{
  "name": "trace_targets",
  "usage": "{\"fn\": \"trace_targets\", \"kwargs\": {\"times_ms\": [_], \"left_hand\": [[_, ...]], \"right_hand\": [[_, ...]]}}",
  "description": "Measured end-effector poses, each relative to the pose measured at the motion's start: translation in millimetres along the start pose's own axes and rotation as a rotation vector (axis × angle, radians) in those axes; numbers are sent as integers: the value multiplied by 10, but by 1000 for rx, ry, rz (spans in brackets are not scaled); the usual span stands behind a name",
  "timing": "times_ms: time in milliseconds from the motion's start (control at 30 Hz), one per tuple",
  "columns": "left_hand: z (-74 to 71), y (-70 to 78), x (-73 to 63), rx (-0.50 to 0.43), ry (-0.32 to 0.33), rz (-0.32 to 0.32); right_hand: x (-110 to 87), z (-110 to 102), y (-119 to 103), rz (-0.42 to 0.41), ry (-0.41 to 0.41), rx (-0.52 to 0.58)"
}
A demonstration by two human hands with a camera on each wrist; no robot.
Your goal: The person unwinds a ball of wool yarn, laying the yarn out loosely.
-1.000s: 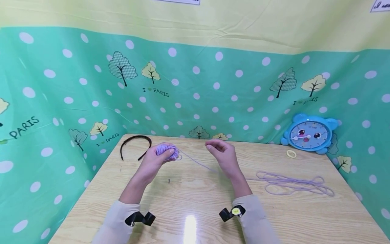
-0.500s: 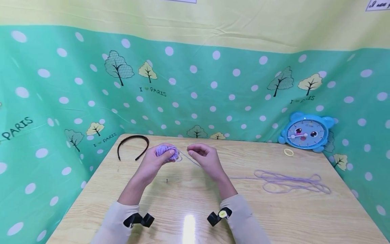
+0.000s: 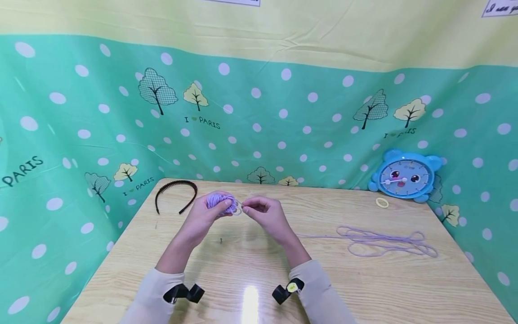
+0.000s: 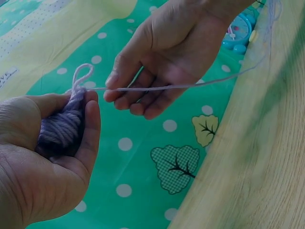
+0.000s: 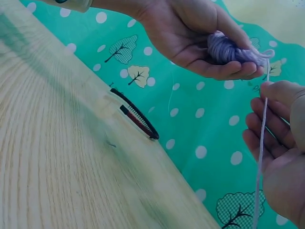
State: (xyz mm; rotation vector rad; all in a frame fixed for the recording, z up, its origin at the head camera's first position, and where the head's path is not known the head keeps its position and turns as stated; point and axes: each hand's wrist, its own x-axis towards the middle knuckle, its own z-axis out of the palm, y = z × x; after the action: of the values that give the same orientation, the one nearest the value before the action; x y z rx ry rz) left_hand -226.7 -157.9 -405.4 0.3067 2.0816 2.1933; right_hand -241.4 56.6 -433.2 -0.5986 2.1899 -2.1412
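Observation:
A small wound ball of lilac yarn (image 3: 217, 200) lies in my left hand (image 3: 201, 218), which grips it with the thumb on top. A short yarn loop (image 4: 84, 71) sticks up from the ball's end in the left wrist view. Close by on the right, my right hand (image 3: 269, 218) pinches the yarn strand (image 5: 261, 143) between thumb and index finger, just off the ball. From there the strand runs past the palm down to a loose heap of the same yarn (image 3: 384, 238) on the table. The inner part of the ball is hidden by the fingers.
A dark toothed headband (image 3: 176, 183) lies at the table's back left. Back right stand a blue animal-shaped clock (image 3: 406, 176) and, in front of it, a pale yellow ring (image 3: 382, 203). A green dotted curtain (image 3: 238, 112) hangs behind the wooden table (image 3: 226, 279).
My right hand has moved left toward the yarn ball and now pinches the strand close to it. My left hand keeps its hold on the ball.

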Motion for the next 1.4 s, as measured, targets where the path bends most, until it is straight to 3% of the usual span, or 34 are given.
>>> {"fn": "trace_targets", "kwargs": {"times_ms": [433,933,1400], "left_hand": [[-9,3,4,53,-2,-10],[-37,-25,13,48,-3,0],[-31,14,-8,25,-16,20]], "right_hand": [[-46,-232,-84,12,65,-26],[-188,-575,-233,23,106,-49],[-286,-841,-232,5,127,-51]]}}
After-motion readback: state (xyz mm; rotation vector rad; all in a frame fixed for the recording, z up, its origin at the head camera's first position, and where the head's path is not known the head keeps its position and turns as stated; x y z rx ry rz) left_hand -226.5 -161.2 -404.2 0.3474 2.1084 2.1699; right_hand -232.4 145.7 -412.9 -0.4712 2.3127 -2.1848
